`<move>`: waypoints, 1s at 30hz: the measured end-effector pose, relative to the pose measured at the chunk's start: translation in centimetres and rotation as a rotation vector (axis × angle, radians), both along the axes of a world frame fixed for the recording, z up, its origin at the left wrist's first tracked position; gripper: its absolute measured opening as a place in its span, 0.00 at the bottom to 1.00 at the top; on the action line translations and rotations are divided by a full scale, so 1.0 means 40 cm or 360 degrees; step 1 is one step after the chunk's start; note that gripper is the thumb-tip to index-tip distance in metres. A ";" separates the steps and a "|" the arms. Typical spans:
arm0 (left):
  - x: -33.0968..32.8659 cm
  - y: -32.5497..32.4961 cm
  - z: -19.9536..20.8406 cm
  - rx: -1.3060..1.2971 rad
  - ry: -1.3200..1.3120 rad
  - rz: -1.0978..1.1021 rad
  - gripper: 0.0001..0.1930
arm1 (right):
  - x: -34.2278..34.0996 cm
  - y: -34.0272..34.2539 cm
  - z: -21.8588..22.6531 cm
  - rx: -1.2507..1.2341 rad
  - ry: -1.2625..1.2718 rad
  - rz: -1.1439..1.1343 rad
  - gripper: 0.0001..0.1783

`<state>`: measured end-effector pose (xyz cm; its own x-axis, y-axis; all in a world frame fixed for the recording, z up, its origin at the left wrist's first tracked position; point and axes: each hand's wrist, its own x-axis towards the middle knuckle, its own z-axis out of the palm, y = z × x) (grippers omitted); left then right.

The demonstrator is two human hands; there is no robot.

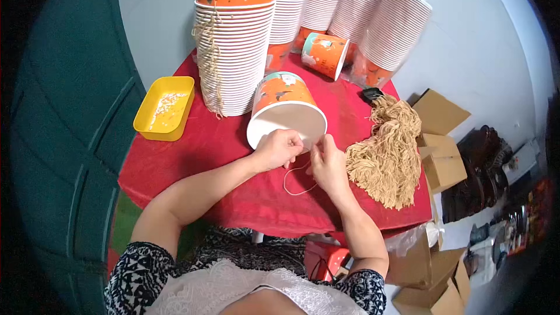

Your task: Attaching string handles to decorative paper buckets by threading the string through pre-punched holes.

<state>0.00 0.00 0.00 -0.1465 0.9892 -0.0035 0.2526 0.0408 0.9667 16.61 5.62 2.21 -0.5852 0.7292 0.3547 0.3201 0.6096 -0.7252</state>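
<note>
An orange paper bucket (287,90) with a white inside lies on its side on the table, its mouth toward me. My left hand (280,149) is at the lower rim of the mouth, fingers curled and pinched together; what lies between them is hidden. Just right of it, my right hand (328,166) pinches a thin pale string (285,184) close to the same rim. The string hangs in a loose loop below the two hands, over the red cloth. To the right of my right hand lies a thick bundle of tan strings (385,163).
The table wears a red cloth (175,175). A tall stack of nested buckets (236,58), draped with tan strings, stands behind. More bagged stacks (391,26) and one tipped bucket (324,55) are at the back. A yellow tray (160,131) holds small white bits. Cardboard boxes (443,163) stand right.
</note>
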 end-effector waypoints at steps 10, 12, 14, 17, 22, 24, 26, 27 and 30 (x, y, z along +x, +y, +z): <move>0.011 0.006 -0.018 0.0188 -0.0214 0.0061 0.03 | -0.020 0.010 -0.043 0.0035 -0.0017 0.0129 0.09; 0.009 0.004 -0.009 0.0135 -0.0164 0.0071 0.03 | -0.019 0.013 -0.051 0.0144 -0.0026 0.0097 0.07; 0.008 0.003 -0.002 0.0067 -0.0202 0.0092 0.03 | -0.016 0.011 -0.053 0.0162 -0.0040 0.0091 0.08; 0.010 0.000 0.002 0.0072 -0.0230 0.0084 0.03 | -0.012 0.008 -0.058 0.0190 -0.0062 0.0084 0.08; 0.006 0.003 -0.007 0.0076 -0.0285 0.0097 0.03 | -0.019 0.002 -0.055 0.0120 -0.0148 0.0067 0.08; 0.009 -0.002 0.003 0.0050 -0.0266 0.0097 0.03 | -0.021 -0.001 -0.055 0.0113 -0.0229 0.0033 0.10; 0.011 -0.003 0.012 0.0015 -0.0176 0.0106 0.04 | -0.023 0.004 -0.065 0.0158 -0.0226 0.0007 0.10; 0.010 -0.003 0.010 0.0009 -0.0180 0.0106 0.04 | -0.024 0.006 -0.070 0.0206 -0.0221 -0.0012 0.10; 0.006 0.001 -0.003 0.0037 -0.0168 0.0090 0.06 | -0.027 0.013 -0.086 0.0267 -0.0119 -0.0033 0.08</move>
<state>0.24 0.05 -0.12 -0.2019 0.9794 0.0008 0.1470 0.0295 0.9887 15.55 6.12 -1.22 -0.5999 0.6757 0.4285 0.3833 0.7128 -0.5874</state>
